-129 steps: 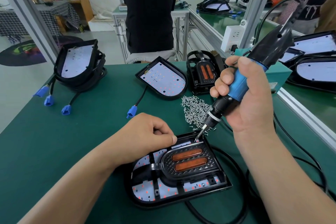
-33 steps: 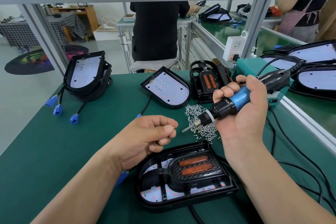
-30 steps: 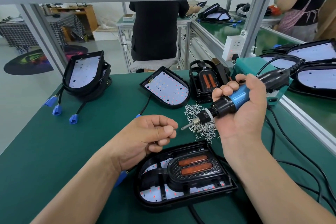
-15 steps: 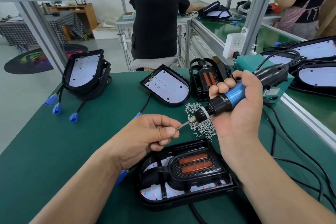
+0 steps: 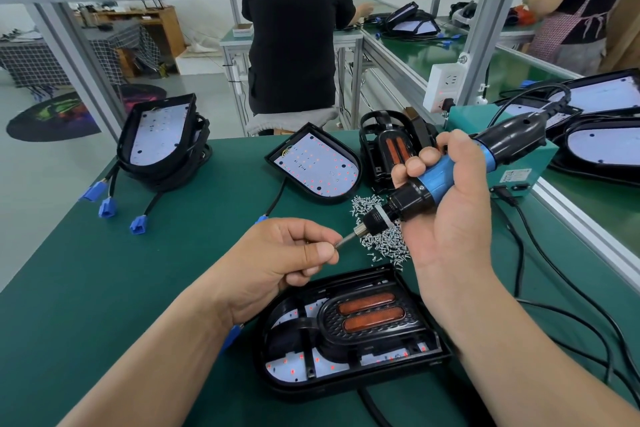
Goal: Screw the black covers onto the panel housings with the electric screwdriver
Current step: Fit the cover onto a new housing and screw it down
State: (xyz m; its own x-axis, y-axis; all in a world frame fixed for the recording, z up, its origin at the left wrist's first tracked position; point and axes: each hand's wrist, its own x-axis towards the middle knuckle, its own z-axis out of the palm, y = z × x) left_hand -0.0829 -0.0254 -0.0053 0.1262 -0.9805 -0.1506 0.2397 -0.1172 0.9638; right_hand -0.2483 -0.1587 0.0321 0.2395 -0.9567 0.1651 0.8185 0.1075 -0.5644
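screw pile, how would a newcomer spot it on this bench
On the green workbench, look between the near covered panel housing and the bare LED panel lying flat behind it. The screw pile lies there, under the electric screwdriver: tiny loose silver screws, unlike the black parts around.

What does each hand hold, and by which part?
Right hand grips the electric screwdriver round its blue handle. Left hand pinches what looks like a screw at the bit tip.
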